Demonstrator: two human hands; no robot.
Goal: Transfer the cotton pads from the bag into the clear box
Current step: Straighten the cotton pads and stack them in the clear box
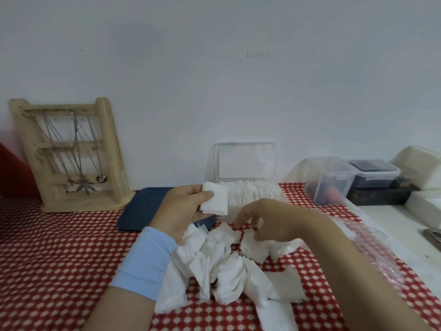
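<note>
A red checked cloth (pixel 59 247) covers the table, and most of the pads have been tipped out on it in a loose pile (pixel 222 271) just before the person, presumably so that they can be picked singly and squared up rather than fished from the bag (pixel 372 247). The bag lies crumpled to the right of the pile, under the right forearm, and looks nearly or wholly emptied.

The box (pixel 274 201) is set behind the pile against the wall, its lid (pixel 245 161) swung up and back so the opening stays free. A row of pads stood on edge is already seen inside, filling much of it; the task is judged well under way, though a good many pads remain on the cloth.

A blue tray (pixel 143 206) lies left of the box, partly hidden by the left hand.

The left hand (pixel 181 209) is held up just beside the box's left end, thumb and fingers closed on a small stack (pixel 214 199) kept flat and aligned, likely ready for the box.

The right hand (pixel 272 223) is lowered on the pile's far edge, fingers bent, the index tip touching a pad. Whether a pad is actually pinched cannot be told.
</note>
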